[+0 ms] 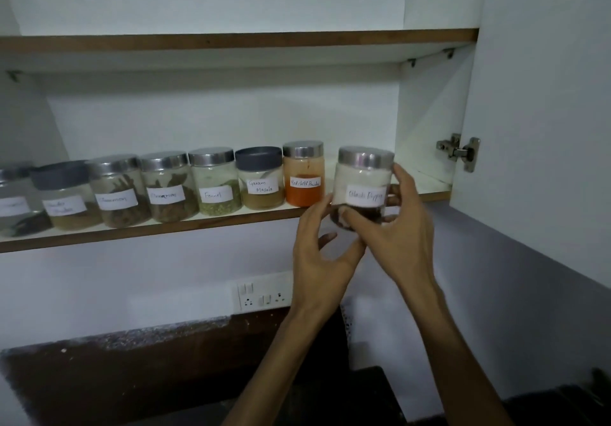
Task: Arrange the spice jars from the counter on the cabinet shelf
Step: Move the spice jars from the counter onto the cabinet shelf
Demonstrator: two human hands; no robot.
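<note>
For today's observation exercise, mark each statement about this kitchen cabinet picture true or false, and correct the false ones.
1. Both hands hold the black pepper jar. True: the left hand and right hand both grip it.
2. The red chilli powder jar stands beside the garam masala jar. True.
3. The fennel jar has a dark grey lid. False: its lid is silver metal.
4. The black pepper jar stands at the left end of the row. False: it is held at the right end, past the red chilli powder jar.
5. The upper shelf carries jars. False: no jars show on it.
</note>
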